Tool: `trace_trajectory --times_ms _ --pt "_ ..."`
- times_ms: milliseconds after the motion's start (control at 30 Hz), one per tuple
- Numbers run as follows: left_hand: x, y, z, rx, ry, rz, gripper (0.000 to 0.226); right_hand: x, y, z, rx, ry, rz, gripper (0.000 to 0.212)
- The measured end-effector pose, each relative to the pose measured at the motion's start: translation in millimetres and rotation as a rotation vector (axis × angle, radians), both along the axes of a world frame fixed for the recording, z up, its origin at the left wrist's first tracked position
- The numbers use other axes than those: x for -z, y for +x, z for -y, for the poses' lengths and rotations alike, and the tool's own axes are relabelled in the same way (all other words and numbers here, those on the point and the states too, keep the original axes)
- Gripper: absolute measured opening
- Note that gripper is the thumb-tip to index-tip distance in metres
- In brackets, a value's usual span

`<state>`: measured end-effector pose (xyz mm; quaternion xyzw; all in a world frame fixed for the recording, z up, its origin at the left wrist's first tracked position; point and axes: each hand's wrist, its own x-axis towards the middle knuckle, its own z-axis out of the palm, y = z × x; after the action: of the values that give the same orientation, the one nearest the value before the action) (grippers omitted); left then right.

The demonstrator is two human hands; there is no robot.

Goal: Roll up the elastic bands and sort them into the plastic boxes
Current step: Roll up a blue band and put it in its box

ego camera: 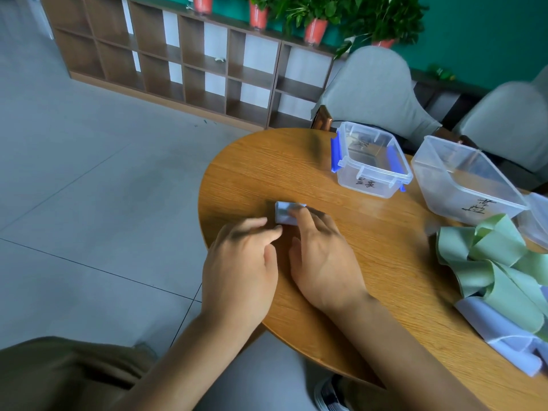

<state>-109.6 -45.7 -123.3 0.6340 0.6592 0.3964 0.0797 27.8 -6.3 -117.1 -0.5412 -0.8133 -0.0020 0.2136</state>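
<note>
Head view — table: a round wooden table (370,262) fills the right half, its curved edge toward the grey tiled floor on the left.
Rolled band: a small pale blue roll (284,213) lies on the wood, near the table's left edge and well apart from the boxes.
Left hand (240,262): palm down, fingers stretched forward and only slightly bent, their tips touching the near left end of the roll.
Right hand (323,262): palm down, fingers straight and spread, resting on top of the roll's right part; thumb lying free on the wood.
Small box (369,185): clear plastic with blue clips and a handwritten label, on the far side of the table, no lid.
Large box (444,188): clear, labelled, just right of the small one.
Loose bands: a heap of green bands (489,262) at the right edge — with pale blue bands (498,336) under its near side.
Far background: wooden shelving, potted plants, two grey chairs.
</note>
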Motion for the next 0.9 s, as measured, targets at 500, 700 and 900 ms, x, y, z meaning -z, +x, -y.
trace_trajectory --times_ms 500,700,900 --pt "-9.4 -13.6 0.0 0.011 -0.029 0.161 0.038 -7.7 10.5 -52.9 -0.048 -0.129 -0.04 0.047" --pt "-10.3 -16.4 -3.4 -0.006 -0.031 0.182 0.037 -9.2 10.4 -70.1 -0.034 -0.207 0.0 0.054" --pt "-11.9 -16.3 -4.7 -0.015 -0.073 0.16 0.036 -16.7 12.2 -86.7 -0.035 -0.311 0.02 0.054"
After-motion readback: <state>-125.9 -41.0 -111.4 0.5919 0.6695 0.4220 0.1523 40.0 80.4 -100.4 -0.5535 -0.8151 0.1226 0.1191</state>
